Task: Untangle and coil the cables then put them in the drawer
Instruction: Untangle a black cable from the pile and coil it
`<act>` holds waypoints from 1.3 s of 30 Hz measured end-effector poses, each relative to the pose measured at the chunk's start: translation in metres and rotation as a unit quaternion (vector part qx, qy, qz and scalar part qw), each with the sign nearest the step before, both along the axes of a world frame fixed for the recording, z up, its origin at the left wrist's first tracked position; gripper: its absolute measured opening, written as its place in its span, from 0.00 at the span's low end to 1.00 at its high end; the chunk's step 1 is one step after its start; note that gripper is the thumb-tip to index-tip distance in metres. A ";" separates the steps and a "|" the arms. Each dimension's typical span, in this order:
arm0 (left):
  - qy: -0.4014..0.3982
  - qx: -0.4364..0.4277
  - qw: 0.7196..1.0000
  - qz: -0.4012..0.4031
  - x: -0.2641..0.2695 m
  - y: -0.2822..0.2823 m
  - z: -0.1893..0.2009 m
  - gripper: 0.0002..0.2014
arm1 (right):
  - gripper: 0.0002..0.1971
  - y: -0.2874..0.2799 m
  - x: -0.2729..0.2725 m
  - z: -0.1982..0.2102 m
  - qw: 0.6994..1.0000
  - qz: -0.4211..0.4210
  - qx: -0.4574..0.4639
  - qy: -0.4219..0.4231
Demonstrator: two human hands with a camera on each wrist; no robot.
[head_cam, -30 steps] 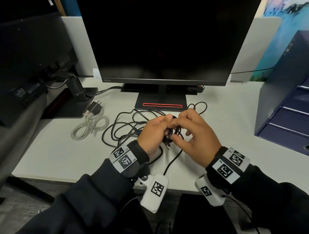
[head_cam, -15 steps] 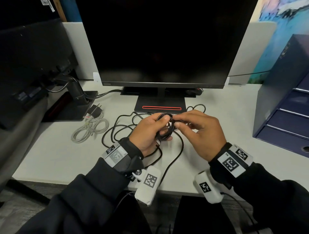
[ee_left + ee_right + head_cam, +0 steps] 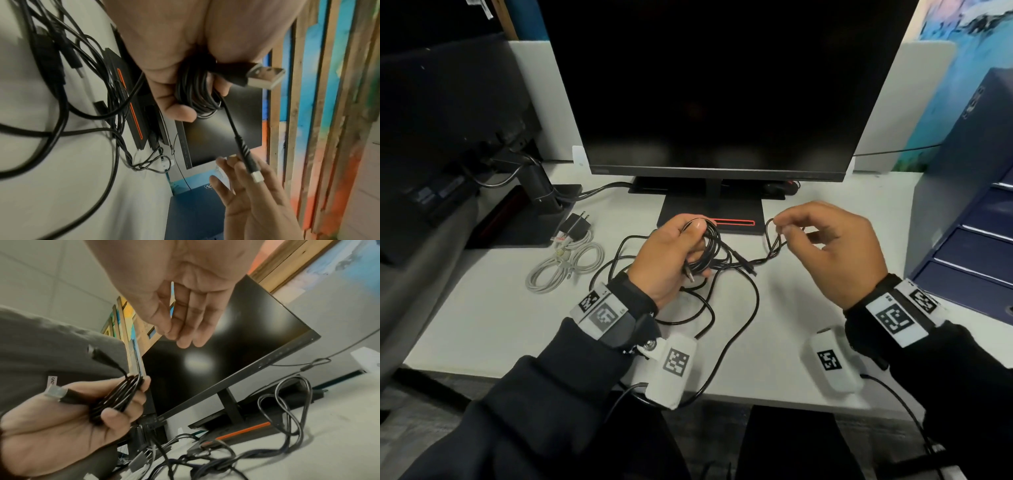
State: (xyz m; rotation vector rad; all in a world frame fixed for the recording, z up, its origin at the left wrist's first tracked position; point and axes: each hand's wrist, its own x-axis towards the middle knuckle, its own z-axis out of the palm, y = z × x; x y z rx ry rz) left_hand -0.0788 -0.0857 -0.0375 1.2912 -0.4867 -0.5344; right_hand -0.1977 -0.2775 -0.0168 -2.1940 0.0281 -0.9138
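Gripping a black coil (image 3: 707, 250) just left of centre in the head view, the left hand (image 3: 671, 257) has its fingers and thumb curled round the loops; in the left wrist view a USB plug (image 3: 265, 77) sticks out of the fist toward the right of the frame, and a second, smaller plug (image 3: 254, 168) dangles on a short tail below it. The right hand (image 3: 835, 253), right of centre, holds nothing: its fingers are loosely bent, thumb and forefinger near each other above a loop of cable, and whether they touch it I cannot tell. More black cables (image 3: 722, 308) lie tangled on the white desk (image 3: 482, 318) below and between the hands, one strand running off the near edge. A coiled white cable (image 3: 566, 262) with a black charger (image 3: 576, 224) lies at middle left. The monitor (image 3: 722, 85) fills the top centre, its base (image 3: 710, 214) just behind the hands. A blue drawer unit (image 3: 976, 205) stands at the right edge, drawers closed
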 end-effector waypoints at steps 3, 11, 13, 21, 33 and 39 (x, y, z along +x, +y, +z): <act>-0.073 0.035 0.997 0.019 -0.009 -0.007 -0.003 0.09 | 0.09 0.011 -0.002 -0.003 0.998 0.016 0.050 0.024; -0.171 0.065 0.983 -0.009 -0.027 -0.012 -0.004 0.11 | 0.06 0.032 -0.002 -0.020 0.955 0.148 0.143 0.212; -0.152 0.056 0.987 -0.017 -0.028 -0.011 -0.003 0.11 | 0.04 0.032 -0.003 -0.020 0.959 0.139 0.152 0.196; -0.165 0.066 0.981 -0.072 -0.020 -0.004 0.004 0.05 | 0.09 0.022 -0.001 -0.015 0.972 0.115 0.107 0.177; -0.073 0.119 0.977 -0.162 -0.010 0.007 0.011 0.05 | 0.09 0.012 0.000 -0.017 0.974 0.121 0.061 0.181; -0.044 0.132 0.971 -0.196 -0.013 0.007 0.008 0.15 | 0.21 0.012 -0.001 -0.015 0.971 0.148 0.058 0.180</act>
